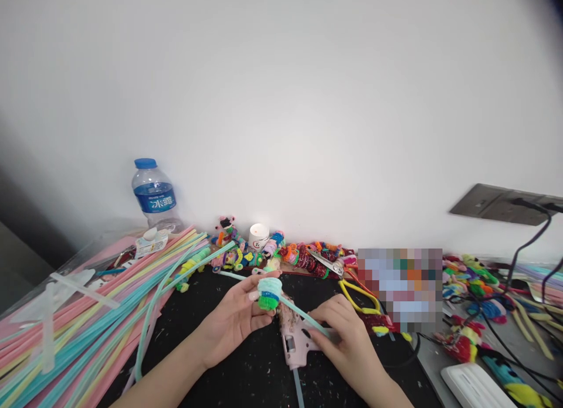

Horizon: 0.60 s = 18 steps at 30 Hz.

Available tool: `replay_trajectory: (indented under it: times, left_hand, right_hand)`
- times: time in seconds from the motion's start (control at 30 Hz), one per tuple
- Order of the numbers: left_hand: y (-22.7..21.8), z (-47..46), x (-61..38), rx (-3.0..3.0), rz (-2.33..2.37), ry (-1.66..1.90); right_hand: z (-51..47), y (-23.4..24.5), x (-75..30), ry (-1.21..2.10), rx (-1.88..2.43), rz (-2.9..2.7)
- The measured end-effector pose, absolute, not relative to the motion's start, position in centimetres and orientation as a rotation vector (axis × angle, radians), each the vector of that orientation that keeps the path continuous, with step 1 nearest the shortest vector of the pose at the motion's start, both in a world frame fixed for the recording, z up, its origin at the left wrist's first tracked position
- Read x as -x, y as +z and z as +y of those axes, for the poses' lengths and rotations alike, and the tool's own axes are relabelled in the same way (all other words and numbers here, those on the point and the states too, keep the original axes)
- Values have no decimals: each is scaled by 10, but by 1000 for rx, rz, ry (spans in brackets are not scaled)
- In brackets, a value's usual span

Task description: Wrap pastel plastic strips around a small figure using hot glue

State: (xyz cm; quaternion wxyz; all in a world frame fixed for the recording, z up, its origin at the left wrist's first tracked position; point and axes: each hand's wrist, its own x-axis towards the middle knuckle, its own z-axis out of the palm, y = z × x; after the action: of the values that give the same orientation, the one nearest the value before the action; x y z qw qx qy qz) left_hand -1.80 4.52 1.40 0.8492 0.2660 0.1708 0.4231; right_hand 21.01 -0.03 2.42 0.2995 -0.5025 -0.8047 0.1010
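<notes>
My left hand (240, 317) grips a small wound pipe-cleaner figure (270, 292) between thumb and fingers. It has pale mint, blue and bright green bands. A mint pipe cleaner (303, 315) runs from the figure down to the right, its far part pinched in my right hand (345, 340). Between my hands, a pale pink hot glue gun (295, 342) lies on the black mat (246, 378), a glue stick poking out of its back end. Its nozzle end is partly hidden behind the figure and the pipe cleaner.
Bundled pastel pipe cleaners (101, 314) spread across the left. Finished colourful figures (303, 258) line the wall, with a white paper cup (258, 237) and a water bottle (155, 194). Yellow-handled scissors (358, 296) lie behind my right hand. Cables hang from a wall socket (497, 204) at right.
</notes>
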Motion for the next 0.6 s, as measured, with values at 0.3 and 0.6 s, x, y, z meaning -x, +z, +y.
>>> replay_trajectory:
  times: [0.3, 0.6]
  left_hand:
    - [11, 56, 18, -475, 497, 1083]
    - [15, 48, 13, -693, 489, 939]
  right_hand:
    - [-2, 17, -223, 353, 1410, -1753]
    - [2, 20, -216, 1355, 863, -703]
